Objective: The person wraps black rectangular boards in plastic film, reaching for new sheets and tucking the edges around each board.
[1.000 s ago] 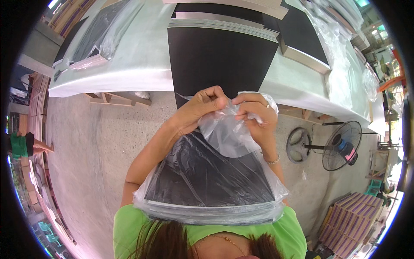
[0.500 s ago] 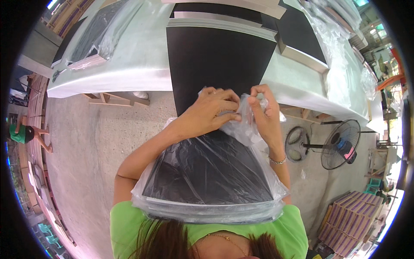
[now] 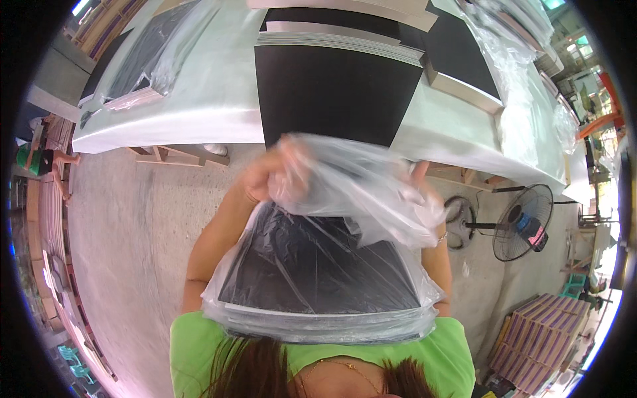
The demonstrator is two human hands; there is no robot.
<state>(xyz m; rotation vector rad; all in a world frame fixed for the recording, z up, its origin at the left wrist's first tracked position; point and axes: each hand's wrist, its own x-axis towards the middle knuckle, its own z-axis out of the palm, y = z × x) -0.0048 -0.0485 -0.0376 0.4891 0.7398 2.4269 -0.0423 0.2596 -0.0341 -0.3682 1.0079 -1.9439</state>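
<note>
The loose mouth of the clear plastic bag (image 3: 345, 199) has been lifted and thrown back toward the chest. Half a second ago it was pinched low against the far edge of the black sheets; now it billows up as a crumpled flap between both hands. By the look of it, the bagging is at the closing stage, with the mouth being gathered or folded over, though that is a judgement only.

The left hand (image 3: 265, 174) is seen raised behind the film. Its fingers are closed on the bag's edge, blurred by movement. The right hand (image 3: 424, 182) is mostly hidden by the plastic; whether its fingers are pinching the film or lying slack cannot be told. A bracelet (image 3: 441, 237) is seen on that wrist.

The stack of black sheets (image 3: 318, 272) is held inside the bag, pressed flat against the green shirt (image 3: 192, 351), tilted away from the body, well clear of the counter (image 3: 206, 99). The stack is thin, with pale edges showing in layers at the near side, and the film over it is wrinkled and shiny.

More black sheets (image 3: 335, 93) lie on the counter ahead. A standing fan (image 3: 524, 222) is seen on the floor to the right.
</note>
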